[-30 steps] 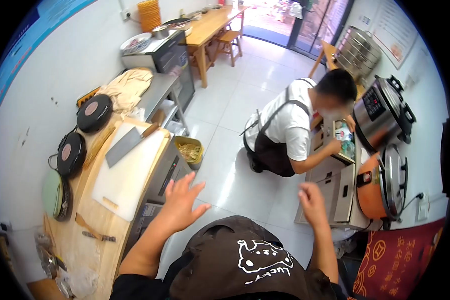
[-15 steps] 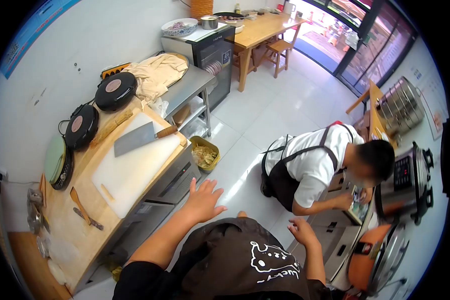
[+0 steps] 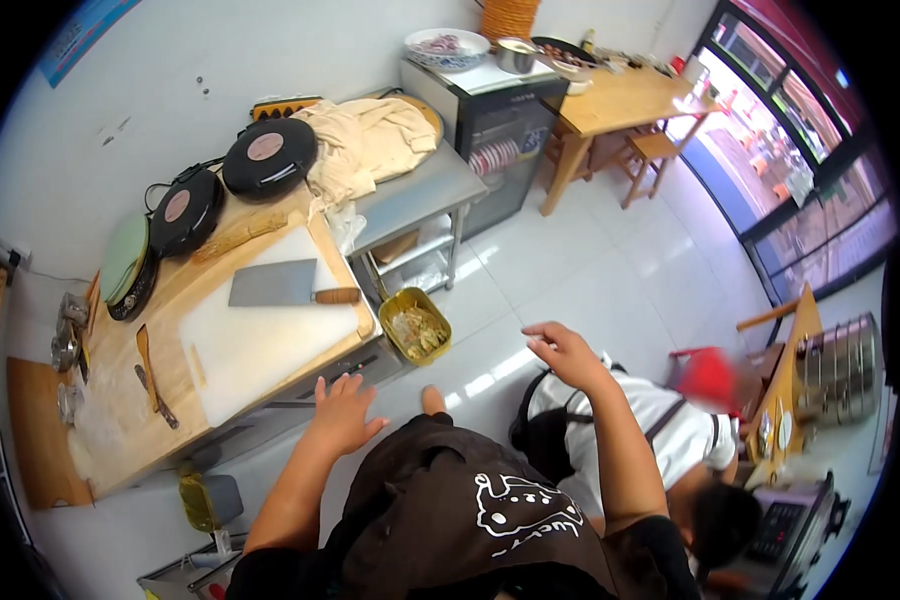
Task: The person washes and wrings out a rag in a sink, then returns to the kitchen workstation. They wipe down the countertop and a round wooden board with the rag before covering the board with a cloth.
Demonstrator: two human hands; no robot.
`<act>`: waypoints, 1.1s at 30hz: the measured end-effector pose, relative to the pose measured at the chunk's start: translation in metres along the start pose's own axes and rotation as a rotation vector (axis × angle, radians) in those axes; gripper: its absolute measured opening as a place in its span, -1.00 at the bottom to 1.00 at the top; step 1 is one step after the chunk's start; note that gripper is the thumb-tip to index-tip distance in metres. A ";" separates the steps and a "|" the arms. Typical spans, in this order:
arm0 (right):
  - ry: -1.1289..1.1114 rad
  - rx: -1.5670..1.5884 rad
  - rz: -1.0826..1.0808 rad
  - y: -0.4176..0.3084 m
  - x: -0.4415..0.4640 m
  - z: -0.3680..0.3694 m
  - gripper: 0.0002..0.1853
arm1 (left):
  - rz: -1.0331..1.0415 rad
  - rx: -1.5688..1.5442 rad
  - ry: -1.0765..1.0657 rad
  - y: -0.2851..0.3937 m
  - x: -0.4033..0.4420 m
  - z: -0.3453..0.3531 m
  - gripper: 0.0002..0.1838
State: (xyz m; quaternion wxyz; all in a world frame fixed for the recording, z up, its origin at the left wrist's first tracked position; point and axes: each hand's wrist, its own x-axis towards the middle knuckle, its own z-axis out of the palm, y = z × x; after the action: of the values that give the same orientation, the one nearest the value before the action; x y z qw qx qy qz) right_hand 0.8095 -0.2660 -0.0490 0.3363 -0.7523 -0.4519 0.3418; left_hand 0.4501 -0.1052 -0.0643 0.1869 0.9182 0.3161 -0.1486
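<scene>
My left hand [image 3: 344, 416] is empty, its fingers spread, just off the front edge of the wooden worktop [image 3: 120, 400]. Nothing is in my right hand [image 3: 564, 354], which hangs over the floor with its fingers apart. A cleaver [image 3: 273, 284] with a wooden handle lies flat on the white cutting board [image 3: 260, 345], beyond my left hand. To the board's left are a wooden spatula [image 3: 147, 365] and a dark, narrow knife-like tool [image 3: 163, 407].
A yellow bin [image 3: 415, 326] holding scraps stands on the floor by the counter's corner. A co-worker [image 3: 660, 430] in a white shirt bends down close on my right. Two black round electric griddles [image 3: 268, 160] line the wall, near a steel table [image 3: 420, 200].
My view has turned, with the counter's front edge swinging round. My right hand has risen and reached forward, while my left stays spread near the counter. The co-worker now appears lower and nearer.
</scene>
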 end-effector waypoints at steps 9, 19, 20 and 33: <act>-0.119 -0.091 -0.196 -0.041 0.226 -0.026 -0.57 | -0.052 -0.239 0.195 -0.014 0.137 -0.058 -0.33; -0.251 0.013 -0.184 -0.001 0.475 -0.044 -0.50 | -0.573 -0.088 0.746 -0.089 0.296 -0.152 -0.32; -0.246 0.011 -0.226 0.000 0.502 -0.037 -0.50 | -0.635 -0.329 0.780 -0.108 0.315 -0.148 -0.33; -0.650 0.445 -0.169 -0.156 0.650 0.092 -0.44 | -1.016 -2.078 1.261 -0.210 0.404 -0.136 -0.45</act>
State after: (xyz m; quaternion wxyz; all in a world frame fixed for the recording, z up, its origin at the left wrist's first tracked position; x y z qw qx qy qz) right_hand 0.8965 0.4007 -0.1080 0.3574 -0.4742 -0.5099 0.6224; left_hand 0.6431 0.3197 -0.1538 0.5460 0.0384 0.6220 0.5599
